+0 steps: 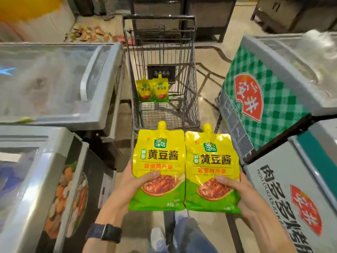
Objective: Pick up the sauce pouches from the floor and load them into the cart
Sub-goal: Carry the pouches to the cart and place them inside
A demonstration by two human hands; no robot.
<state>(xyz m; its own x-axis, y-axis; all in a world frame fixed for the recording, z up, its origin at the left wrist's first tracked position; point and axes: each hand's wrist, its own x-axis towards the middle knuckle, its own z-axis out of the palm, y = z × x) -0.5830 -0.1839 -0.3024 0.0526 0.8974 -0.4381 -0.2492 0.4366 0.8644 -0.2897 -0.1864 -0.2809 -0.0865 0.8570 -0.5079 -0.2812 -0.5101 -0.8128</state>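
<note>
**me:** While I stood at the near end of the wire cart (190, 79), both hands were loaded. My left hand (127, 189) gripped the left sauce pouch (158, 157) at its lower left edge, thumb curled across the front, fingers hidden behind.
**ops:** Right side?
**me:** Mirrored. My right hand (243, 198) held the right sauce pouch (212, 161) at its lower right edge, thumb on the front.
**ops:** Orientation?
**me:** Both were upright, spouts up, labels facing me, side edges touching. They were in the air, just short of the cart's near rim.
**ops:** Basket contents?
**me:** Two more yellow pouches (145, 91) stood side by side at the far end of the cart floor, left of centre.
**ops:** Surroundings?
**me:** Chest freezers flanked the cart: a glass-lidded freezer (54, 79) on the left, a green-checked freezer (255, 106) on the right. A dark watch (107, 232) sat on my left wrist.
</note>
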